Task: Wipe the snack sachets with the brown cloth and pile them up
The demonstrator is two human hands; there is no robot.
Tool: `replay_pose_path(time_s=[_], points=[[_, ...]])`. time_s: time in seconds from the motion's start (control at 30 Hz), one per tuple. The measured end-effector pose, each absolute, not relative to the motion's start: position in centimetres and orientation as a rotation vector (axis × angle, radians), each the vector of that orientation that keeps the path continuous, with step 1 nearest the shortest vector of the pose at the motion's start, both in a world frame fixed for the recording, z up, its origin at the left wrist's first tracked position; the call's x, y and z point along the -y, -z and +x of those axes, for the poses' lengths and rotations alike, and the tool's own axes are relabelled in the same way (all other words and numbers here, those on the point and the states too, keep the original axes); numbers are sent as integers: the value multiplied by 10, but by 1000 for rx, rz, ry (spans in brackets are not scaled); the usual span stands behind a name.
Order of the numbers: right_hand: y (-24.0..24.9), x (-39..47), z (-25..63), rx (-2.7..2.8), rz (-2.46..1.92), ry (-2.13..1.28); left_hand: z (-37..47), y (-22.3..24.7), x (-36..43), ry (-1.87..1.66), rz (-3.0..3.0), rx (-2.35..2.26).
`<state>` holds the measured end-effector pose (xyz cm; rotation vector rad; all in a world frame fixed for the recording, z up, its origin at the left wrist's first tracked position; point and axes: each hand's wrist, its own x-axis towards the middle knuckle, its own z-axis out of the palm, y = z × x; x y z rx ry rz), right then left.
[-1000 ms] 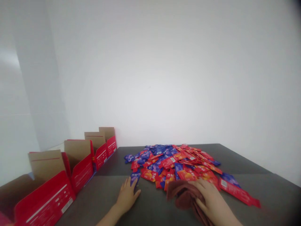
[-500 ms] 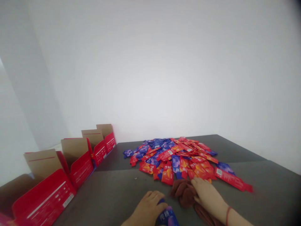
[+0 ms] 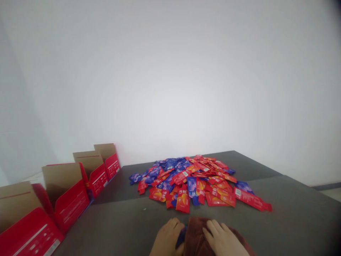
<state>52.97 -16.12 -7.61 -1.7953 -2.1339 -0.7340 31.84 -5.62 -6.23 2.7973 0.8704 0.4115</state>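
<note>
Left hand [image 3: 167, 237], near edge, centre: curled narrow, fingers and thumb about one blue sachet [image 3: 181, 235], which I see only in part between the hand and the cloth. Right hand [image 3: 222, 237], just to the right: fingers slightly spread and bent over a brown cloth [image 3: 195, 236]; whether they grip it or only rest on it, I cannot tell. The cloth lies bunched under that hand, its left edge against the blue sachet.

Counter [image 3: 122, 227]: one, dark grey, beneath all of these.

Nearest box [image 3: 34, 233], near left: red outside, brown cardboard inside, top open, a brown flap upright, cut off by my view; contents hidden from me.

Second box [image 3: 73, 206], next beyond: same make, open, flap upright; inside in shadow, contents not readable.

Long red packet [image 3: 249, 199], right: lying flat, a barcode at its left end, beside a blue sachet at the edge of the heap.

Heap of sachets [image 3: 186, 185], middle to far: loose on the counter, blue mostly far left, red and orange mostly right and near, overlapping.

Third box [image 3: 98, 180] and fourth box [image 3: 112, 165], far left: smaller to my eye, open, flaps upright, interiors out of my sight.

White wall [image 3: 170, 89], farthest: behind the counter.
</note>
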Motion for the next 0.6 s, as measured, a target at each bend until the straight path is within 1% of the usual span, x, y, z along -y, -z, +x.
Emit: replay_pose_path(time_s=[0.07, 0.13, 0.23, 0.33, 0.4, 0.47, 0.6], points=[[88, 161, 537, 2110, -1746, 826, 304, 73, 46, -423, 2810, -792], [91, 159, 539, 2130, -1714, 843, 296, 85, 38, -434, 2847, -672], [89, 150, 525, 2269, -1595, 804, 298, 100, 32, -424, 2926, -511], [87, 139, 512, 2399, -1496, 707, 304, 104, 31, -324, 2991, -523], [86, 137, 515, 2397, -1577, 607, 304, 101, 33, -253, 3003, -563], [82, 138, 527, 2296, -1778, 544, 303, 94, 35, -222, 2994, -571], [80, 140, 537, 2139, -2099, 617, 303, 75, 42, -194, 2948, -578]])
